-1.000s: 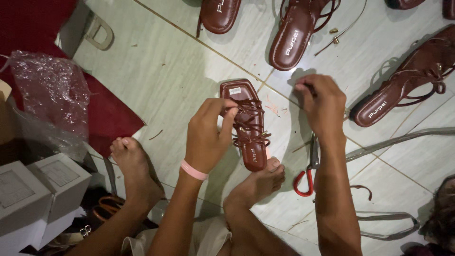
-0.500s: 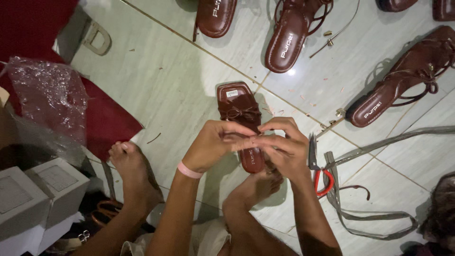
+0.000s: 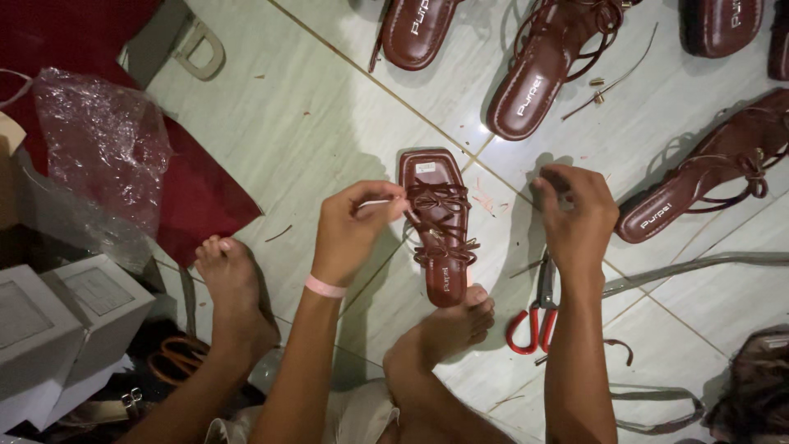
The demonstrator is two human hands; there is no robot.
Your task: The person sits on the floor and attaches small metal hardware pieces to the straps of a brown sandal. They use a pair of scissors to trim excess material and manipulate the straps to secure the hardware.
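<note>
Brown strappy sandal (image 3: 439, 230) just right of the left hand (image 3: 352, 232), fingers pinching its strap; right hand (image 3: 578, 215) curled, apart

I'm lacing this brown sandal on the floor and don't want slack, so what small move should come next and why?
Probably draw the right hand further outward. The left hand pinches the straps at the sandal, whose heel is pinned under the toes of the right foot, while the right hand is closed off to the side, apparently on a lace too thin to make out.
</note>
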